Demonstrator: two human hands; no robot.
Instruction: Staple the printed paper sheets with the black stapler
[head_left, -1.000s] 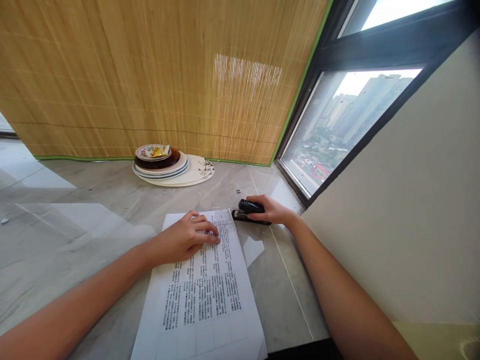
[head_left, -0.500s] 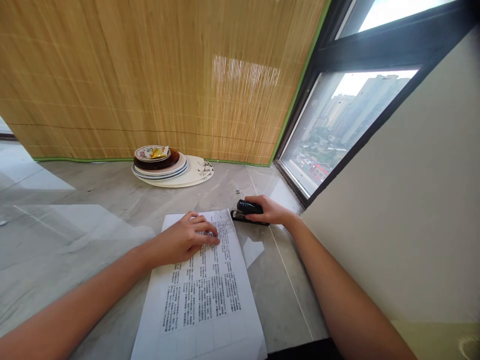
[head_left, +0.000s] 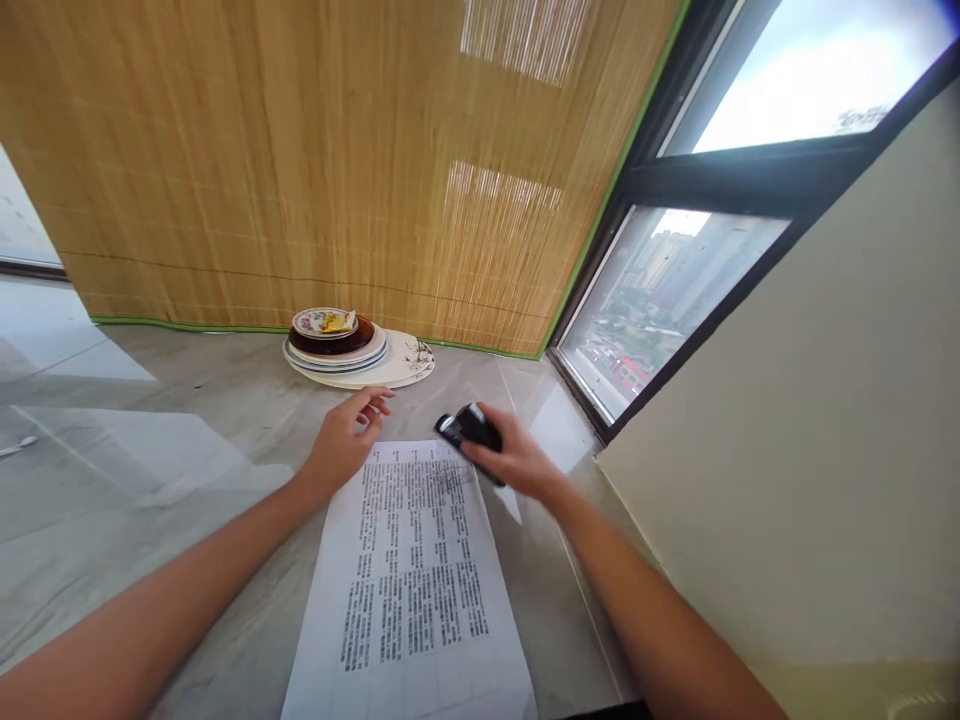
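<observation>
A printed paper sheet [head_left: 412,580] lies on the grey marble surface [head_left: 150,470] in front of me. My right hand [head_left: 510,460] is closed around a black stapler [head_left: 466,428], lifted over the sheet's top right corner. My left hand [head_left: 346,435] hovers above the sheet's top left corner with its fingers loosely spread and nothing in them.
A stack of plates [head_left: 352,350] stands at the back against a bamboo blind [head_left: 300,160]. A dark-framed window [head_left: 660,290] is at the right, with a cream wall [head_left: 825,420] beside it.
My right hand has lifted the stapler off the surface and carried it left over the sheet's corner. My left hand has come off the paper and moved up and away.
</observation>
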